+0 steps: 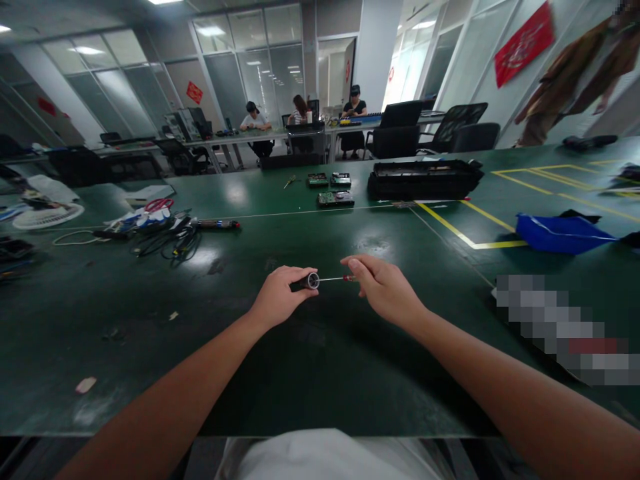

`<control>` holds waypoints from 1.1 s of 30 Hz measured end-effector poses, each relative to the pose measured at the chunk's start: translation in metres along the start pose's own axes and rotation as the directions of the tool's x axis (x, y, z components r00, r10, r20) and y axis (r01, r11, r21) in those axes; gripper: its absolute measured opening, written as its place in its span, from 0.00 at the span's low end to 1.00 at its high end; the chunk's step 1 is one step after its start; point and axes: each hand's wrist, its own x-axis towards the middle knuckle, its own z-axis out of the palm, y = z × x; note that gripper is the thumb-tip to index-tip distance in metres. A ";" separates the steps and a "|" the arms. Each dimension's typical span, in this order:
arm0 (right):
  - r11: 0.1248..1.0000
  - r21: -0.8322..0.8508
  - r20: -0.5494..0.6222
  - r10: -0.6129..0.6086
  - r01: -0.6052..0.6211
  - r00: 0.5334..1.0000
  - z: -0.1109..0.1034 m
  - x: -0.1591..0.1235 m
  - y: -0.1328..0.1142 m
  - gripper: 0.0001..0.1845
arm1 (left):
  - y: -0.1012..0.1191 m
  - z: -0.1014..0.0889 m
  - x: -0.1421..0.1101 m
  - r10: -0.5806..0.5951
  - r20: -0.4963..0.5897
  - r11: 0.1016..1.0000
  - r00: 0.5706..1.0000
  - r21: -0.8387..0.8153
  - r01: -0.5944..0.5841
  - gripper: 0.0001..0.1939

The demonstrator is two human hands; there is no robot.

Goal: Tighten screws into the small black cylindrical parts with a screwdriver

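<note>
Between thumb and fingers, my left hand (281, 295) grips a small dark cylinder with a silver ring-shaped end (313, 280); its exact kind I cannot make out. That round end faces right and toward me. My right hand (387, 285) is closed on the red handle of a thin screwdriver (334, 279). The metal shaft points left, and its tip is at the ring end of the cylinder; how far it reaches inside is hidden. Both hands are raised over the green table (350, 387), in front of my body.
Several green circuit-board drives (336, 199) lie ahead, beside a long black casing (425, 181). Cables (170, 237) and a dark tool (217, 225) are at left. A blue bin (563, 233) and a blurred-out flat object (565, 327) lie at right. People sit at a far desk.
</note>
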 end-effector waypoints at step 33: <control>0.997 0.073 0.017 0.015 -0.017 1.000 0.002 0.000 0.005 0.19 | -0.001 0.000 0.000 -0.007 0.003 1.000 1.000 0.022 0.007 0.18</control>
